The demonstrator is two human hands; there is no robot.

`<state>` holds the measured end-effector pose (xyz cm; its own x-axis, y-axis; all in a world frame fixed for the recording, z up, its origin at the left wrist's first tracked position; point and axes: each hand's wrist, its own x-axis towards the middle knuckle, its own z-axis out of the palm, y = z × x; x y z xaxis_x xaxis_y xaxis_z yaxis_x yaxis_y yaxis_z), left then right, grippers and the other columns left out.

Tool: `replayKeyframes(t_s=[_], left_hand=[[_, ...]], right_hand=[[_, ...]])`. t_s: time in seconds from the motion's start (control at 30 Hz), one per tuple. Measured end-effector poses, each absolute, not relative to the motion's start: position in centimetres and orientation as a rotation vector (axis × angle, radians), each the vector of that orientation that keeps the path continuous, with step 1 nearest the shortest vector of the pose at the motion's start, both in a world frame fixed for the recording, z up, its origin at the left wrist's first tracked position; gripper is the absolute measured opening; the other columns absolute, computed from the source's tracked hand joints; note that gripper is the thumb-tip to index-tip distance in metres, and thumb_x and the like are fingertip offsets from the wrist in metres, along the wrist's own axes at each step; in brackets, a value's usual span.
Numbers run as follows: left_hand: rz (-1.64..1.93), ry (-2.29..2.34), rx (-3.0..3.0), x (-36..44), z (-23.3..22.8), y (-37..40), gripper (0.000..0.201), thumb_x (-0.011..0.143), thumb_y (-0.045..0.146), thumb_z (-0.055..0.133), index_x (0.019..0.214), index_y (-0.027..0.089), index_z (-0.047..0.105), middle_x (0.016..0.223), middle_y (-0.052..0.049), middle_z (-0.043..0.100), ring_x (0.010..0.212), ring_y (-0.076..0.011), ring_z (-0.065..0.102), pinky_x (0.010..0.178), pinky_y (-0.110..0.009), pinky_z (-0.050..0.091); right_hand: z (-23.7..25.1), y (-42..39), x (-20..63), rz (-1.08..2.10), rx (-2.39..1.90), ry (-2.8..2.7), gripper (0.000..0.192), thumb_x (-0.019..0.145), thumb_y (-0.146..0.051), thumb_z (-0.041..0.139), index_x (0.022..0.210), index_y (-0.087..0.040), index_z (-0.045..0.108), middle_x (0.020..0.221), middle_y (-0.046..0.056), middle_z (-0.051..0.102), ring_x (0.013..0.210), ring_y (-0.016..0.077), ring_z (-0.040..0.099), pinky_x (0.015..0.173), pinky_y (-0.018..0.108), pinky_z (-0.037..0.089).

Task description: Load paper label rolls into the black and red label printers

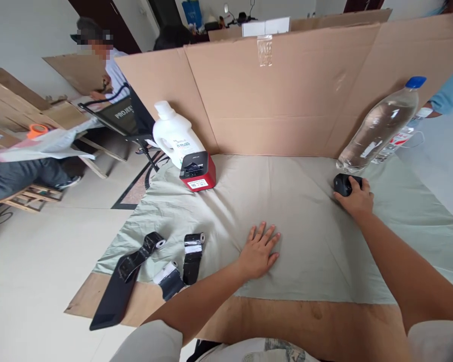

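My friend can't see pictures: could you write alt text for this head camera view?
A person's right hand grips a small black object on a pale green cloth, beside a clear water bottle; the left hand lies flat. A red label printer, white jug and black paper rolls sit left.

Three paper rolls (192,249), two bottles (379,128), one printer (197,172).

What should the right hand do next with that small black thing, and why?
Probably lift it. The right hand already wraps the black object on the cloth beside the bottle, while the left hand lies flat and empty, so nothing else needs freeing first.
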<state>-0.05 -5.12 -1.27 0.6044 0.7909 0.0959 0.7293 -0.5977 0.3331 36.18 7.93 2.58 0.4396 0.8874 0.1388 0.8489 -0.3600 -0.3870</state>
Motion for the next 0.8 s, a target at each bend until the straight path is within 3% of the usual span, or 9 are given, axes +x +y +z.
replayKeyframes(t_s=[0.13,0.27,0.43,0.6,0.7,0.8], left_hand=[[0.369,1.217,2.542,-0.2,-0.9,-5.5,0.056,0.093,0.042,0.048,0.145,0.025,0.040,0.157,-0.008,0.034,0.148,-0.0346,0.017,0.118,-0.059,0.016],[0.577,1.275,2.433,-0.5,-1.2,-5.4,0.051,0.092,0.033,0.050,0.141,0.021,0.045,0.146,-0.012,0.048,0.142,-0.0318,0.033,0.114,-0.056,0.029],[0.904,1.437,2.233,-1.0,-2.1,-4.9,0.041,0.090,0.016,0.043,0.130,0.016,0.052,0.126,-0.015,0.060,0.129,-0.0295,0.047,0.107,-0.055,0.040],[0.912,1.522,2.147,-1.0,-2.0,-4.8,0.044,0.086,0.007,0.038,0.127,0.012,0.055,0.125,-0.015,0.061,0.126,-0.0273,0.047,0.109,-0.052,0.040],[0.914,1.519,2.091,-1.0,-1.6,-4.8,0.045,0.085,0.006,0.040,0.126,0.014,0.056,0.124,-0.013,0.062,0.125,-0.0265,0.048,0.110,-0.051,0.039],[0.959,1.486,1.956,-1.2,-1.2,-4.4,0.046,0.085,0.008,0.042,0.128,0.017,0.055,0.129,-0.012,0.059,0.122,-0.0246,0.050,0.109,-0.049,0.039]], right_hand=[[2.4,3.8,30.8,0.137,-1.945,-1.684,0.078,0.075,-0.050,0.067,0.143,-0.019,0.044,0.152,0.019,0.033,0.138,0.0376,0.038,0.110,0.053,0.036],[2.2,-2.5,23.9,0.242,-1.616,-1.970,0.068,0.077,-0.051,0.066,0.138,-0.027,0.049,0.148,0.012,0.042,0.127,0.0345,0.051,0.103,0.054,0.045],[2.0,-8.5,16.9,0.151,-1.558,-1.998,0.074,0.078,-0.051,0.068,0.143,-0.027,0.043,0.150,0.014,0.038,0.113,0.0372,0.054,0.090,0.059,0.050],[1.3,-11.2,14.6,0.113,-1.547,-2.032,0.066,0.086,-0.050,0.060,0.144,-0.024,0.043,0.156,0.016,0.028,0.113,0.0363,0.051,0.092,0.060,0.047],[1.2,-11.5,15.1,0.147,-1.476,-2.019,0.045,0.093,-0.041,0.053,0.133,-0.022,0.054,0.152,0.015,0.035,0.121,0.0336,0.047,0.097,0.057,0.045],[1.3,-10.9,15.8,0.176,-1.436,-1.926,0.024,0.095,-0.031,0.048,0.104,-0.022,0.068,0.134,0.012,0.052,0.121,0.0298,0.047,0.100,0.053,0.044]])
